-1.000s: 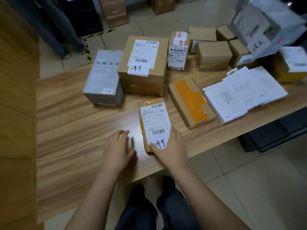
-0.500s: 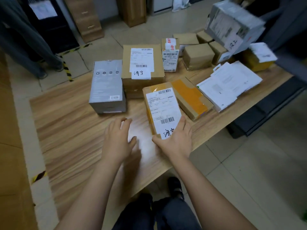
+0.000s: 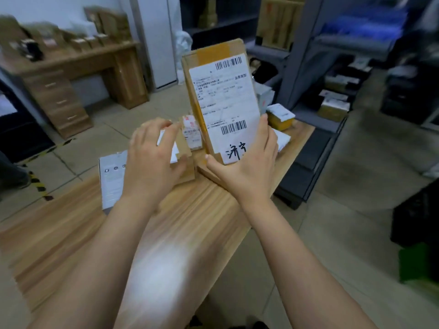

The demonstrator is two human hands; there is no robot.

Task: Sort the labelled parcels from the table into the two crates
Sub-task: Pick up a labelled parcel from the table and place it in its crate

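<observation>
- My right hand [image 3: 247, 167] has the parcel. The thumb is hooked round its lower left corner and the fingers are curled up its right edge. The grip is on the bottom end only.
- The parcel is a flat brown cardboard box with orange tape and a white shipping label [image 3: 223, 98]. It is clear of the table and stood on end, with the label face toward me. Its long axis is near vertical and the top leans slightly left. A black handwritten mark at the foot of the label is partly covered by my fingers.
- My left hand [image 3: 152, 167] is just left of the parcel and lower, with fingers spread and loose, holding nothing. It is blurred, so I can't tell whether it touches the boxes under it.
- Key relation: all the length stands above my right-hand grip, and the left hand is near enough to steady the free edge.
- The light wooden table [image 3: 194, 222] is below the parcel.
- A grey-and-white carton [image 3: 111, 181] sits left of the parcel, past my left hand.
- A small yellow-taped box [image 3: 281, 118] is just right of the parcel.
- I see no crate for certain. A dark boxy shape [image 3: 418, 224] sits well right of the parcel and lower. It may be a crate, but I can't tell.
- My read: if that is the crate, the carry goes right and the right hand is the nearer one. The risk is the tall end tipping out of a bottom-only pinch.
</observation>
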